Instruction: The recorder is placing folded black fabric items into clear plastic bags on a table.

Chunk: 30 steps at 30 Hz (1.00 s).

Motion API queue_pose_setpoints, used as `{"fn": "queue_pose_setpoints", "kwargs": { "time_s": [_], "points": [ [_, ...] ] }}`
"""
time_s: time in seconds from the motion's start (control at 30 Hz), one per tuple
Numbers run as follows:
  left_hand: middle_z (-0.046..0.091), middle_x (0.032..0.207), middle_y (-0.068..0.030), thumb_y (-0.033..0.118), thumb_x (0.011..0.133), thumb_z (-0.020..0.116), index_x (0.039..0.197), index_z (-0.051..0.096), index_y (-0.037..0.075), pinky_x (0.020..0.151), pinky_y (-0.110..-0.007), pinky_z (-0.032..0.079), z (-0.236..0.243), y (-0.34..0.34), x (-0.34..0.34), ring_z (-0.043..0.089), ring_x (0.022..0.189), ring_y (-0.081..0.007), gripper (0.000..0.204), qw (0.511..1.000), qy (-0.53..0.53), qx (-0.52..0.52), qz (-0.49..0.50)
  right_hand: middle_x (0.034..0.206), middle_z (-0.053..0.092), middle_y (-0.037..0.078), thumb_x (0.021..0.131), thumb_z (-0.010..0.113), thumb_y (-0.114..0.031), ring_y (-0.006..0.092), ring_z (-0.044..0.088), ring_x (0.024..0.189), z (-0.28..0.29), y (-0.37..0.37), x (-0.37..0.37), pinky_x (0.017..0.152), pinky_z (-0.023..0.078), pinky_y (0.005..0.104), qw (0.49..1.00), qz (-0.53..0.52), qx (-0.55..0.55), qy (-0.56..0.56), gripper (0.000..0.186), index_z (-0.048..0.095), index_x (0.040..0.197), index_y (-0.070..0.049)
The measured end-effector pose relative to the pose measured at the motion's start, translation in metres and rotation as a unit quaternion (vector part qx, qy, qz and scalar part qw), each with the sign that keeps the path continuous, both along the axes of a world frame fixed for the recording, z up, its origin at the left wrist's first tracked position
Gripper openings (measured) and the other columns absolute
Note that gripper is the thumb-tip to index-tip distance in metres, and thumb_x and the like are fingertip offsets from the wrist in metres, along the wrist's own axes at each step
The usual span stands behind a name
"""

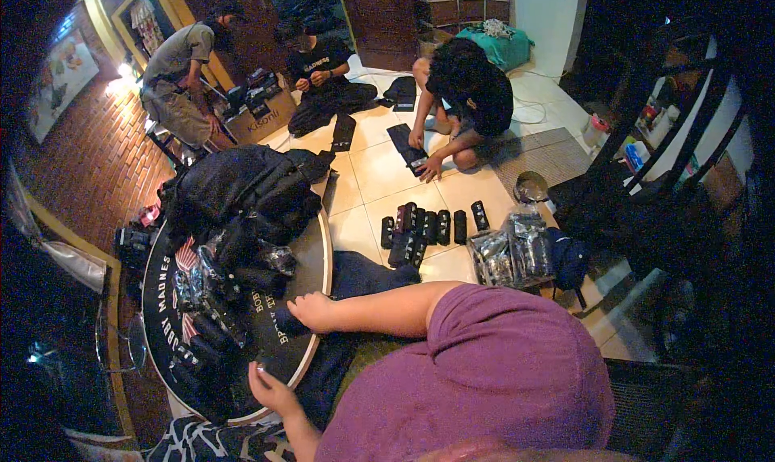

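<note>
Both my hands are over a round black table [328, 256] with pale printing and a light rim. At its right side, my right hand [311, 311] is closed like a fist, beside a dark patch that looks like black cloth; what it grips is hidden. Nearer to me, my left hand [270, 389] has its fingers bent together, with a small pale glint at the tips that I cannot make out. Dark bundles and shiny plastic-wrapped packets [214, 292] lie left of my hands. Behind them rises a large heap of black clothes [242, 179].
Rolled black bundles [416, 229] stand in rows on the tiled floor, beside clear-wrapped packets [517, 248] and a roll of tape [530, 187]. One person [472, 82] folds a black garment [406, 147]. Another person [319, 70] sits near a cardboard box [270, 116]; a third bends over it.
</note>
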State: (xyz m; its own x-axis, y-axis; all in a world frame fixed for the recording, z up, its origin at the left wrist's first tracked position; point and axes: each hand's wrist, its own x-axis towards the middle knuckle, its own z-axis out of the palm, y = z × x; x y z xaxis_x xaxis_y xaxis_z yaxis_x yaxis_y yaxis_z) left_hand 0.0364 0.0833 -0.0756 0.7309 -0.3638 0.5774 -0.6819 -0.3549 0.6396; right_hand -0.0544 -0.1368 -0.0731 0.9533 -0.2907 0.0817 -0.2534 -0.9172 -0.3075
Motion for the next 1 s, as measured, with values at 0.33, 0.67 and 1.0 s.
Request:
{"fn": "queue_pose_setpoints", "kwargs": {
  "time_s": [0.33,0.67,1.0],
  "points": [
    [0.059,0.121,-0.0125,0.014,0.091,0.049,0.115,0.059,0.006,0.097,-0.042,0.033,-0.001,-0.021,-0.019,0.055,0.110,-0.0304,0.026,0.994,-0.066,0.056,-0.063,0.114,0.058,0.022,0.073,0.066,-0.046,0.0291,0.055,0.109,-0.005,-0.026,-0.006,0.094,0.042,0.0370,0.899,0.025,0.436,-0.031,0.070,0.048,0.120,0.002],
    [0.064,0.112,-0.0133,0.019,0.091,0.055,0.107,0.063,0.005,0.091,-0.037,0.041,0.005,-0.030,-0.021,0.059,0.104,-0.0293,0.023,0.997,0.055,-0.029,-0.041,0.107,0.060,0.012,0.081,0.062,-0.028,0.0215,0.062,0.089,0.019,-0.009,-0.036,0.075,0.052,0.0329,0.625,0.009,0.780,0.016,0.059,0.040,0.131,-0.007],
    [0.063,0.109,-0.0127,0.019,0.096,0.049,0.115,0.060,0.003,0.089,-0.030,0.044,0.003,-0.026,-0.017,0.058,0.102,-0.0190,0.027,0.960,0.231,-0.142,-0.068,0.139,0.040,0.011,0.069,0.070,-0.041,0.0195,0.043,0.124,0.002,0.007,-0.028,0.103,0.032,0.0330,0.724,0.213,0.656,0.007,0.099,0.019,0.145,-0.003]
  ]
}}
